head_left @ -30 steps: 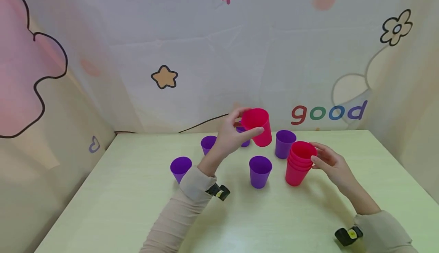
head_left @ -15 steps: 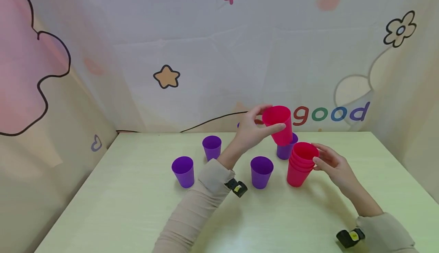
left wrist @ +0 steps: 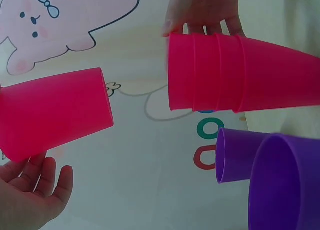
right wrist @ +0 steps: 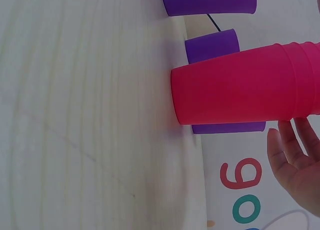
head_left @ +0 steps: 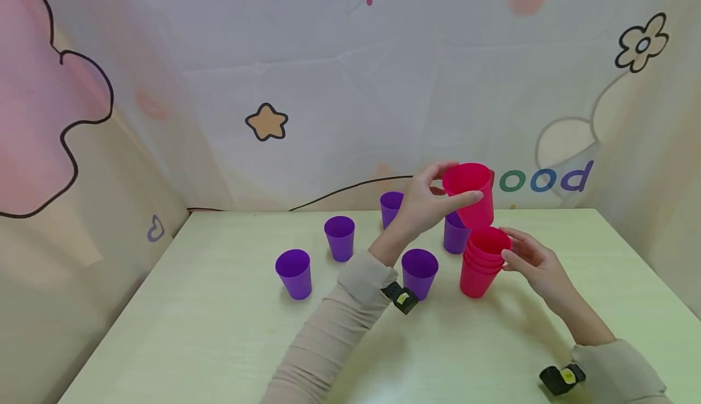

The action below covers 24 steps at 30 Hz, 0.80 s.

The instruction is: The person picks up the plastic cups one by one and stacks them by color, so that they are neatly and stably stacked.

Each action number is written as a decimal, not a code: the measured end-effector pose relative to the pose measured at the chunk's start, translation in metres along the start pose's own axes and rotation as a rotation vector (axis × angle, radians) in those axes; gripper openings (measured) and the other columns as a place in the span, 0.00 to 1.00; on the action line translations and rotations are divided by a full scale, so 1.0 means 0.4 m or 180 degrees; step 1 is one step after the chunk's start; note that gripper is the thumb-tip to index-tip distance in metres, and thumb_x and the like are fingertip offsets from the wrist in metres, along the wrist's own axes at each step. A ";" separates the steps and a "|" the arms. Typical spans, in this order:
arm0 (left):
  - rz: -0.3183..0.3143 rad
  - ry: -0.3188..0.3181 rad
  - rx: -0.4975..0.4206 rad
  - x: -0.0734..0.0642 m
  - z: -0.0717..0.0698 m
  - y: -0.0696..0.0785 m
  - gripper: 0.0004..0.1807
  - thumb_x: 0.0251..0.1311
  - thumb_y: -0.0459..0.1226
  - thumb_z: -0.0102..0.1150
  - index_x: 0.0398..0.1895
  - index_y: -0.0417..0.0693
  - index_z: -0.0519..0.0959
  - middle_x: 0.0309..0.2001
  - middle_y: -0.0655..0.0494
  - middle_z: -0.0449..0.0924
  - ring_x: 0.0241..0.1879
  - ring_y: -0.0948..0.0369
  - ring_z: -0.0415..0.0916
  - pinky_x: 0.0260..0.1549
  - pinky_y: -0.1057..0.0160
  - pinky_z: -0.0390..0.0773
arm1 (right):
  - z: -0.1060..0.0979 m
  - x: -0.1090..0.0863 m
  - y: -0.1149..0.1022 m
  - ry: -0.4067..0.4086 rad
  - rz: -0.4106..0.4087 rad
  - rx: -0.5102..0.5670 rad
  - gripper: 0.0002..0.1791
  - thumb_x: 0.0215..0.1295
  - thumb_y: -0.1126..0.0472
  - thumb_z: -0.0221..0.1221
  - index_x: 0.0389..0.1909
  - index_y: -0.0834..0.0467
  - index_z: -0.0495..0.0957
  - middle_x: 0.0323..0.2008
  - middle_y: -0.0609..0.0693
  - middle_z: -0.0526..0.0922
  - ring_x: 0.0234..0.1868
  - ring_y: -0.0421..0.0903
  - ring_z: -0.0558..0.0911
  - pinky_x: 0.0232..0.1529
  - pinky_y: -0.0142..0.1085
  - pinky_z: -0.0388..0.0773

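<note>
My left hand (head_left: 424, 206) grips a single pinkish-red cup (head_left: 477, 212), raised just above the stack of matching cups (head_left: 475, 277). Thumb and fingers lie on opposite sides of that cup near its rim. The stack stands on the table, several cups nested, their rims showing as ridges. At its upper right side, my right hand (head_left: 533, 261) holds it between thumb and fingers. From the left wrist view, a gap separates the lone cup (left wrist: 55, 112) from the stack's top (left wrist: 182, 72). The right wrist view shows the stack's base (right wrist: 200, 94) meeting the table.
Several purple cups stand upright around: one in front (head_left: 419, 264), one at far left (head_left: 296, 277), another behind it (head_left: 341, 243), one at the back (head_left: 391, 204) and one just behind the stack (head_left: 454, 238). A printed cloth backdrop (head_left: 328, 100) rises behind the table (head_left: 191, 331).
My left hand has carried its red cup rightward, from over the back purple cups to above the red stack. My right hand and the stack stay almost where they were.
</note>
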<state>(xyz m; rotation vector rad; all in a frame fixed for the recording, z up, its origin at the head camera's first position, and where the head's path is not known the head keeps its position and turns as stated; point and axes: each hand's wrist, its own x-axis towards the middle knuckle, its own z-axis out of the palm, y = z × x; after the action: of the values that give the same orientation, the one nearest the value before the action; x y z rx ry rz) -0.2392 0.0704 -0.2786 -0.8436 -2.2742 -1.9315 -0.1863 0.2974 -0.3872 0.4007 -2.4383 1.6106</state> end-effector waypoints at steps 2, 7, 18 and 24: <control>0.0013 0.0001 -0.0006 0.004 0.006 -0.001 0.33 0.48 0.44 0.67 0.58 0.49 0.68 0.48 0.64 0.72 0.41 0.67 0.69 0.34 0.69 0.74 | 0.000 0.000 0.001 -0.0004 0.0007 -0.0003 0.26 0.67 0.60 0.50 0.64 0.60 0.58 0.46 0.30 0.72 0.42 0.31 0.76 0.38 0.31 0.77; -0.0003 -0.0019 -0.0007 0.015 0.021 -0.007 0.32 0.48 0.44 0.66 0.58 0.50 0.69 0.47 0.65 0.72 0.41 0.68 0.69 0.35 0.69 0.73 | 0.000 0.001 0.003 -0.0007 0.0023 0.0009 0.26 0.67 0.60 0.50 0.65 0.57 0.58 0.46 0.30 0.72 0.42 0.31 0.76 0.39 0.31 0.77; 0.0014 -0.0089 -0.0016 0.025 0.056 -0.029 0.30 0.48 0.43 0.66 0.56 0.47 0.70 0.45 0.65 0.74 0.40 0.70 0.68 0.33 0.70 0.73 | -0.006 0.003 0.004 -0.0050 -0.0086 0.0127 0.25 0.67 0.64 0.49 0.65 0.55 0.60 0.45 0.29 0.73 0.41 0.30 0.77 0.37 0.28 0.76; -0.0087 -0.0122 -0.0097 0.027 0.073 -0.046 0.29 0.47 0.42 0.67 0.54 0.47 0.70 0.41 0.64 0.75 0.35 0.68 0.71 0.29 0.69 0.76 | -0.005 -0.002 0.001 -0.0021 -0.0101 0.0094 0.25 0.67 0.63 0.49 0.65 0.56 0.59 0.45 0.30 0.73 0.41 0.30 0.77 0.38 0.29 0.77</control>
<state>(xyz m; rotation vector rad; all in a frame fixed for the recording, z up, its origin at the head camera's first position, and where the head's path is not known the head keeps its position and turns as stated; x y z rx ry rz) -0.2474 0.0999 -0.2979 -0.8647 -2.2950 -1.9835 -0.1858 0.2997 -0.3869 0.4476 -2.4031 1.6367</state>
